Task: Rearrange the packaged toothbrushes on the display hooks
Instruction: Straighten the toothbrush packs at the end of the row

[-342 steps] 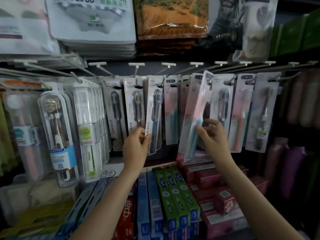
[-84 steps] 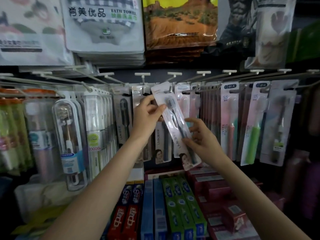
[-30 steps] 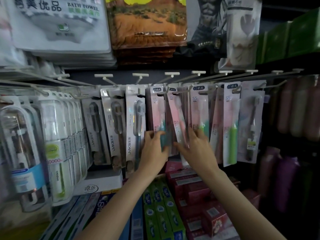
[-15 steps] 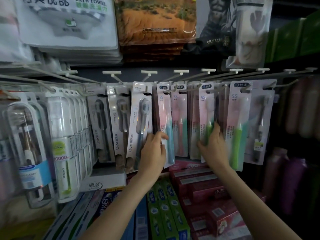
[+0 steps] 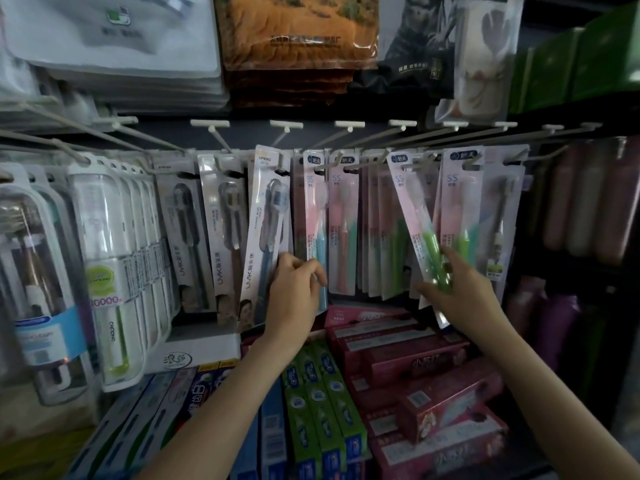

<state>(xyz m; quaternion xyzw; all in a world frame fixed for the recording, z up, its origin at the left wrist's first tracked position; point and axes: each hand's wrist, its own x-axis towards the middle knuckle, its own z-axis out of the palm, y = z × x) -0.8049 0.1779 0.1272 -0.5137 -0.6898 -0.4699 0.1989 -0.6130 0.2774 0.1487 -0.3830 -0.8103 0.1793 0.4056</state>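
Both forearms (image 5: 214,410) bare, no sleeves visible.

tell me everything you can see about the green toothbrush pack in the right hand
The green toothbrush pack is a long, flat pink card under clear plastic, with a green-handled brush inside. It tilts, top leaning left, its top near the hooks; whether it hangs on one is unclear. The right hand grips its lower end.

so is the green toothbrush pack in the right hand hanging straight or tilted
Tilted. The green toothbrush pack slants, top left and bottom right, while neighbouring packs hang vertical. The right hand grips its lower end. Whether it is on a hook: cannot tell.
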